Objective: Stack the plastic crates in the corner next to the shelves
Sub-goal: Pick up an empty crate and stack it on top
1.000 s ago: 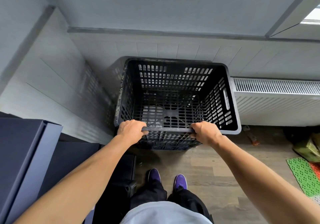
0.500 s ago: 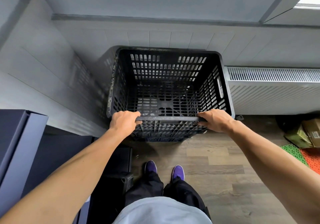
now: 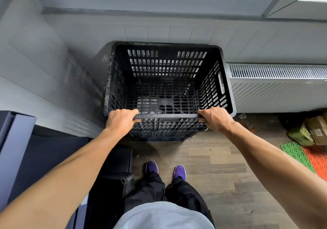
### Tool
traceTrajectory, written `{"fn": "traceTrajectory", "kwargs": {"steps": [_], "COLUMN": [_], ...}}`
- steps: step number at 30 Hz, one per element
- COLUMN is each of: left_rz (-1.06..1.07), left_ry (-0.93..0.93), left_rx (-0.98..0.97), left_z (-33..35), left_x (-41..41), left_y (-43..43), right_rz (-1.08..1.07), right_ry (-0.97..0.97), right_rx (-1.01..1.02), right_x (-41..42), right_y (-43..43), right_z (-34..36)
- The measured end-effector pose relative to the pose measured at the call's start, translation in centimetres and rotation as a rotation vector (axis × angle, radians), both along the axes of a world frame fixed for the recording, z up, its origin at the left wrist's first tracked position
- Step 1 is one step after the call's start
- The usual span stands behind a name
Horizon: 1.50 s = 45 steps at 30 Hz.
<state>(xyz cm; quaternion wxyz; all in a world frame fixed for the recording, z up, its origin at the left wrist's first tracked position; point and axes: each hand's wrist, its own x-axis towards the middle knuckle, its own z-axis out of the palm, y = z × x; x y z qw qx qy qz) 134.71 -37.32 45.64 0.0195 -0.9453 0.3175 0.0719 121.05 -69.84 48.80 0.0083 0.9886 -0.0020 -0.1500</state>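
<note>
Seen from my remote desk: the panelled corner walls [image 3: 159, 30] filled the top of the head view, with a white radiator [image 3: 276, 87] at 2 o'clock and a blue-grey shelf unit [image 3: 16, 149] at 8 o'clock. At 12 o'clock, close into that corner, stood the black plastic crate [image 3: 166, 65], empty and upright. I judged it to rest on a second crate [image 3: 159, 138], whose dark ribs showed just under its near face. Both hands were closed on the near rim and held nothing else. The left hand [image 3: 122, 120] was curled round it near the 11 o'clock end, the right hand [image 3: 215, 119] near the 1 o'clock end. I took the crate to be light for its bulk and stiff, its lattice unlikely to flex, and its scuffed rim gave fair purchase. The rim close to the corners, or the slot handle in the 3 o'clock wall, looked the soundest holds. Seating it square on the crate below seemed the step in hand.
</note>
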Motion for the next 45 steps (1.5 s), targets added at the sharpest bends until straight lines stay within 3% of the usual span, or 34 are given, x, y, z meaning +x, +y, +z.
{"fn": "traceTrajectory", "kwargs": {"steps": [24,45], "left_rz": [-0.1,0.013], "left_ry": [-0.16,-0.021], "left_rx": [-0.014,0.031], "left_z": [1.7,0.4], "left_x": [1.5,0.1], "left_y": [-0.6,-0.3], "right_rz": [0.017,0.053], "right_ry": [-0.07,-0.089], "right_rx": [-0.121,-0.022], "right_x": [0.6,-0.4], "right_y": [-0.1,-0.8], "right_z": [0.9,-1.1]}}
